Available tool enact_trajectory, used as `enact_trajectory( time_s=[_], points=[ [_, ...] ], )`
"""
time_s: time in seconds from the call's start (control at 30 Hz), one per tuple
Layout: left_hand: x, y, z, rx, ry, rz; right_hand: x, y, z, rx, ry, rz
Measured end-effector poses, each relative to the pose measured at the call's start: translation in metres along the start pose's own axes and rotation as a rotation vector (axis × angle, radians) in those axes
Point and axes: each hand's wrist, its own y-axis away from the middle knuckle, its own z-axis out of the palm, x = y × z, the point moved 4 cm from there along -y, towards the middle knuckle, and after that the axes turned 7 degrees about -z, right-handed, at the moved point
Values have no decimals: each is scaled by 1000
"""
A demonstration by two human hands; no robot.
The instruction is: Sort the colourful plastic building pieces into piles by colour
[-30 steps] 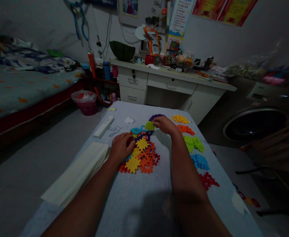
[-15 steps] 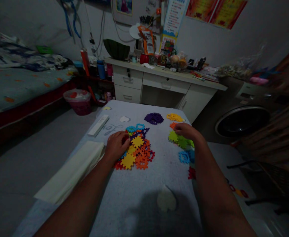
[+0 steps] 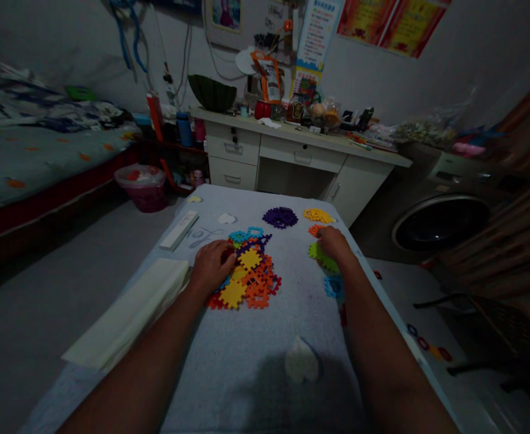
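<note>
A dim bedroom, and in front of us a counter [image 3: 255, 374] under grey-blue cloth with a pale leaf-shaped patch [image 3: 301, 360] on its near part. At its left edge lies a folded white stack [image 3: 129, 313].

Our left hand [image 3: 211, 266] rests palm down on the near-left side of the mixed heap [image 3: 246, 277] of interlocking plastic pieces. Its fingers are curled, but we cannot tell if the grip has a piece. Our right hand [image 3: 334, 244] lies on the green pile [image 3: 319, 258]; its grip is hidden too.

We judge this a moment of putting a piece to its own colour. Taking another from the heap would need a pinch on one edge while the left hand holds the rest down.

The blue pile [image 3: 334, 286] lies nearer along the right edge. Farther are the orange pile [image 3: 315, 229], yellow pile [image 3: 318, 215] and purple pile [image 3: 280, 217]. Beyond stand a second counter with white drawers [image 3: 301, 157] and a washing machine [image 3: 441, 223].
</note>
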Motion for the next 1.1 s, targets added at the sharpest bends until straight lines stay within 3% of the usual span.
enact_trajectory(
  time_s=[0.1, 0.17, 0.3, 0.4, 0.6, 0.83, 0.97, 1.1],
  points=[
    [1, 0, -1, -5, 9, -3, -22, -5, -1, 1, 68, 68],
    [1, 0, -1, -11, 21, -3, -48, -11, 3, -26, 27, 0],
    [0, -1, -1, -13, 27, -4, -97, -27, 26, -61, -104, -142],
    [1, 0, -1, -2, 29, -1, -117, -39, 49, -18, -173, -179],
    [3, 1, -3, 33, 23, -29, -128, -58, 75, 69, -275, -181],
    [4, 1, -2, 4, 13, -28, -137, -79, 81, -32, -197, -111],
    [4, 2, -2, -3, 17, -21, -138, -79, 72, -14, -158, -104],
    [4, 2, -2, -8, 19, -23, -127, -64, 48, 63, -210, -169]
  ],
)
